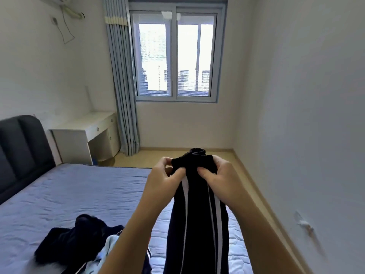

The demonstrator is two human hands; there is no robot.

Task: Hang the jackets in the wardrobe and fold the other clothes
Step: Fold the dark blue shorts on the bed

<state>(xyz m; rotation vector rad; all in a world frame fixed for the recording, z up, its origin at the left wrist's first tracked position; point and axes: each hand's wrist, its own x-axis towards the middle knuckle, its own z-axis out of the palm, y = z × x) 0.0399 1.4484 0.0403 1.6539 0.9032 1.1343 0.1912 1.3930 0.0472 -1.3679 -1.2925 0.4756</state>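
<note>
Pinching dark striped trousers (197,214) between left grip (166,175), right grip (219,175), hanging below

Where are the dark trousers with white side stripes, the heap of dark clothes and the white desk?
Dark trousers with white side stripes (197,204): head view, fabric between stripes.
Heap of dark clothes (79,240): head view, its middle.
White desk (87,124): head view, desktop.

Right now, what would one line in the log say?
left hand: pinches trousers top | right hand: pinches trousers top | trousers: dark, white stripes, hanging down | clothes pile: on bed, unfolded
</note>
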